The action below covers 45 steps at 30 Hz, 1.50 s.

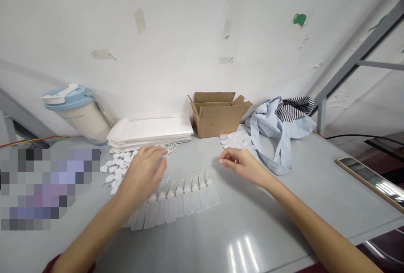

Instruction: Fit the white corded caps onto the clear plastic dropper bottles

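Note:
My left hand (143,171) is over the left end of a row of tags, slightly blurred. Its thumb and fingers are apart, close to a small heap of white cords (172,151), and no held object shows. To the right, my right hand (244,167) hovers above the table with loosely bent fingers and nothing visible in them. Between and below the hands lies a row of flat translucent white tags (186,201), overlapping like a fan, each with a thin looped cord at its top. My left forearm covers part of the row. Small white pieces (116,167) lie scattered left of that hand.
White padded sleeves (151,129) are stacked by the wall, beside an open cardboard box (217,119). More white pieces (238,139) lie before a light blue cloth bag (273,134). A tumbler (83,115) leans back left; a phone (374,182) lies at right. Far left is pixelated.

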Tool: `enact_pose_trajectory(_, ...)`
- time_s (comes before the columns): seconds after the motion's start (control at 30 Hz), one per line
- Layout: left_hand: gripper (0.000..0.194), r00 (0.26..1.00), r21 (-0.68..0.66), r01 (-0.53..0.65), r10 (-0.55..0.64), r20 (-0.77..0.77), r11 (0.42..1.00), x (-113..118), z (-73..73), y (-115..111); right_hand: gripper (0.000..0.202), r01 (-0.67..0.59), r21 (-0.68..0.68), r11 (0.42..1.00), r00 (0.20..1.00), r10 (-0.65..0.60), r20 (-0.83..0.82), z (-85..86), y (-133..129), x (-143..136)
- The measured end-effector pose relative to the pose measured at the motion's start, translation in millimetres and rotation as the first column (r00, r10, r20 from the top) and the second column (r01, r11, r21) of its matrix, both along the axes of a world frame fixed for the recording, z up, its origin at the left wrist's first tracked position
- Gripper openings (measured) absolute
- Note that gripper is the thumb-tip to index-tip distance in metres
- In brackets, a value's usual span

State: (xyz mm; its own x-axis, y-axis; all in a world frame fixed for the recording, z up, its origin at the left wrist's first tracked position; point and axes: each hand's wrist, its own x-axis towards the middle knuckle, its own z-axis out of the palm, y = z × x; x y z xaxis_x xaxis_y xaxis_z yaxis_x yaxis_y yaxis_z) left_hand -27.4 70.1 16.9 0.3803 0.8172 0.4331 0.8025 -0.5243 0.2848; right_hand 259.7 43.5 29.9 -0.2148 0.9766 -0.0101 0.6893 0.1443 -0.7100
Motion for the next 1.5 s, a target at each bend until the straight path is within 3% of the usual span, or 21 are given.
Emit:
enact_pose_trajectory(0.1,0.033,0.998,-0.017,-0.052,0.052,-0.023,0.998,-27,0.4,19,0.014,0.059,0.324,0.944,0.971,-0.13,0.202,-6.3,8,7)
enact_pose_trajectory(0.17,0.033,0.998,-0.026,-0.042,0.041,-0.039,0.999,-35,-1.4,25,0.017,0.016,0.412,0.911,0.922,-0.173,0.347,-11.5,12,13)
enact_pose_trajectory(0.33,0.035,0.985,0.005,0.134,-0.133,-0.107,0.991,-33,-4.5,24,0.043,-0.122,0.394,0.911,0.745,-0.179,0.643,-21.2,17,21)
enact_pose_trajectory(0.43,0.035,0.963,0.03,0.211,-0.203,-0.175,0.977,-30,-5.6,21,0.05,-0.14,0.342,0.929,0.709,-0.147,0.69,-23.0,17,22)
enact_pose_trajectory(0.7,0.04,0.927,0.029,0.239,-0.219,-0.305,0.971,-24,-11.5,15,0.054,-0.205,0.295,0.933,0.782,-0.025,0.622,-24.9,17,20)
enact_pose_trajectory(0.83,0.039,0.939,0.029,0.206,-0.189,-0.287,0.978,-21,-14.4,13,0.048,-0.225,0.314,0.922,0.864,0.04,0.501,-26.3,16,18)
enact_pose_trajectory(0.97,0.037,0.944,0.03,0.191,-0.175,-0.279,0.981,-19,-11.6,11,0.044,-0.224,0.3,0.927,0.872,0.054,0.486,-25.0,14,15)
enact_pose_trajectory(1.07,0.034,0.965,0.017,0.18,-0.174,-0.195,0.983,-15,-5.7,8,0.038,-0.219,0.29,0.932,0.876,0.056,0.48,-22.4,12,13)
enact_pose_trajectory(1.23,0.025,0.99,0.006,0.119,-0.119,0.072,0.993,-5,7.3,-2,0.026,-0.187,0.309,0.933,0.909,0.045,0.415,-15.3,8,8)
enact_pose_trajectory(1.5,0.013,0.943,0.009,0.0,-0.003,0.333,1.0,13,24.0,-23,0.016,-0.196,0.478,0.856,0.978,0.132,0.164,-6.0,-19,-17)
